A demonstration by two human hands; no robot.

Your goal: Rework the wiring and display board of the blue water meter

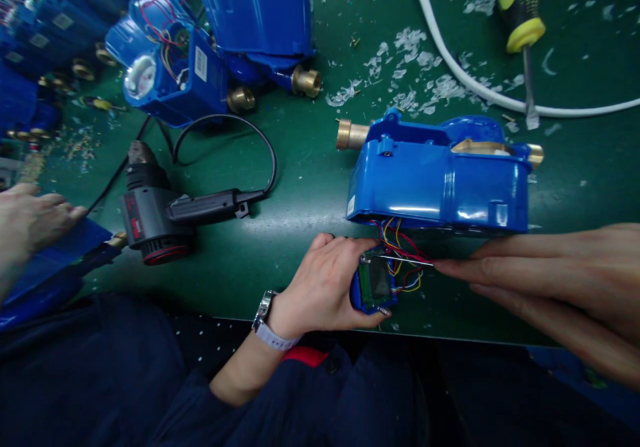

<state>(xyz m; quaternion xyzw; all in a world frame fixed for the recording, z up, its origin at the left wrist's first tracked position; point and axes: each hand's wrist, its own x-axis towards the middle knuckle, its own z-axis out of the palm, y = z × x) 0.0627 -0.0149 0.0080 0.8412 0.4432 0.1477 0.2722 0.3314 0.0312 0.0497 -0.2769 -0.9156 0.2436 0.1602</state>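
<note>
A blue meter housing [440, 180] with brass fittings lies on its side on the green table [300, 187]. Coloured wires [400, 240] run from its underside to a small blue display module [375, 284]. My left hand [320, 287], which wears a wristwatch, is wrapped round that module near the table's front edge. My right hand [550, 280] reaches in from the right with its fingers pressed together. They pinch a thin metal tool [405, 258] whose tip lies among the wires just above the module.
A black power screwdriver [155, 214] with a looping cable lies left of centre. More blue meters [170, 60] stand at the back left. A yellow-handled screwdriver [523, 14], a white cable [465, 74] and white shavings [405, 67] lie behind. Another person's hand [30, 220] rests at far left.
</note>
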